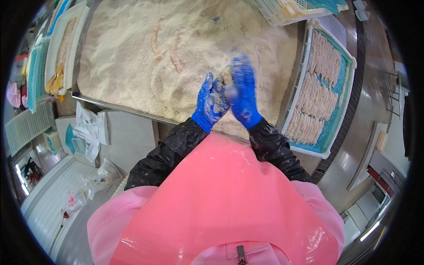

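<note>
Both my hands wear blue gloves dusted with pale crumbs, held close together over the near part of a wide metal tray (110,102) of breading crumbs (119,57). My left hand (212,104) is cupped, its palm turned toward the right one. My right hand (244,90) is smeared by motion, its fingers pointing away from me. A crumb-coated strip (227,79) shows between the palms, partly hidden by them. Beyond the left hand, two paler pink strips, a farther strip (155,39) and a nearer strip (176,53), lie partly coated on the crumbs.
To the right stands a white-rimmed tray (352,62) with blue lining, holding rows of coated strips (316,97). Stacked baskets (282,11) overhang the far right corner. A white tub (79,26) stands at the left, with plastic bags (90,126) below.
</note>
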`<action>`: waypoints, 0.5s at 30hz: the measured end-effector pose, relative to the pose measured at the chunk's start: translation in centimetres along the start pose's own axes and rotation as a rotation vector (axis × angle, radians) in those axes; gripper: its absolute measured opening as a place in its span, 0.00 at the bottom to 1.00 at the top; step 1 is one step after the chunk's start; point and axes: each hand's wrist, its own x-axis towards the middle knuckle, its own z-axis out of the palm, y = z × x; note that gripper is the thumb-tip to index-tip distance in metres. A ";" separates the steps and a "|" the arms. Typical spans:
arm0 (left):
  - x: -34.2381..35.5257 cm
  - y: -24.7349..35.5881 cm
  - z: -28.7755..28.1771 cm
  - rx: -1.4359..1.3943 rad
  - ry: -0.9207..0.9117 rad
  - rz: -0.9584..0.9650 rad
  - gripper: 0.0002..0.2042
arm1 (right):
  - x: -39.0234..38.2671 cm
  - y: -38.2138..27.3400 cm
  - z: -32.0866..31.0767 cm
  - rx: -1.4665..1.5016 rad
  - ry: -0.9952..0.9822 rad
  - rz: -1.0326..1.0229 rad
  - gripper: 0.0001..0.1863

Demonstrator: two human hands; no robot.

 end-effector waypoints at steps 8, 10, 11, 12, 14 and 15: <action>-0.6 0.8 1.3 0.155 0.273 0.187 0.30 | 1.5 0.5 1.8 -0.398 -0.347 -0.093 0.35; -1.9 2.0 -1.1 -0.078 -0.025 0.106 0.30 | 1.2 -0.4 2.6 -0.198 -0.438 -0.188 0.36; -0.6 1.3 0.2 0.594 0.225 0.341 0.29 | 1.2 -1.2 3.7 -0.162 -0.493 -0.260 0.37; -1.1 2.5 -1.4 0.449 0.178 0.344 0.27 | 1.4 -2.1 4.3 -0.221 -0.532 -0.347 0.37; -2.9 4.0 -1.3 0.395 0.407 0.435 0.27 | 4.0 -1.2 5.7 -0.239 -0.512 -0.386 0.33; -3.1 4.8 -1.0 0.484 0.470 0.471 0.26 | 5.9 0.9 7.2 -0.086 -0.396 -0.304 0.33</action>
